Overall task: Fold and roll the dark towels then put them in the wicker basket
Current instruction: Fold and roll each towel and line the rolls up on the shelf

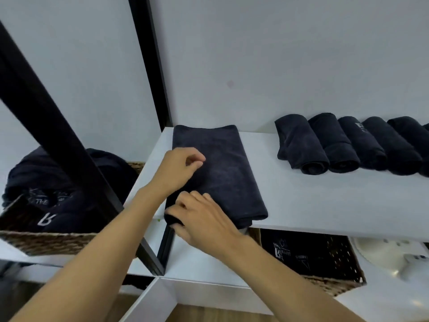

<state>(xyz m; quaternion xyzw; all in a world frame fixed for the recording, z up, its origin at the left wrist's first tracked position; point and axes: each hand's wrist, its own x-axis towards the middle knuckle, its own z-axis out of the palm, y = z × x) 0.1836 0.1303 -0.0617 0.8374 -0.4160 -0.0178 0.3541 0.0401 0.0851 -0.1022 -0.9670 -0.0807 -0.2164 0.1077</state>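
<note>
A dark towel [222, 168], folded into a long strip, lies flat on the white shelf [325, 205], running from the wall to the front edge. My right hand [202, 219] grips the strip's near left corner at the shelf edge, fingers curled round the cloth. My left hand [178, 168] sits over the strip's left edge, fingers loosely curled and holding nothing. Several rolled dark towels [325, 145] lie side by side at the back right. A wicker basket [336, 287] on the lower level under the shelf holds dark printed towels.
A black-framed mirror [69, 89] leans at the left. A second wicker basket [46, 240] heaped with dark towels shows low in the mirror. A white round object [390, 259] sits at the lower right. The white wall stands close behind the shelf.
</note>
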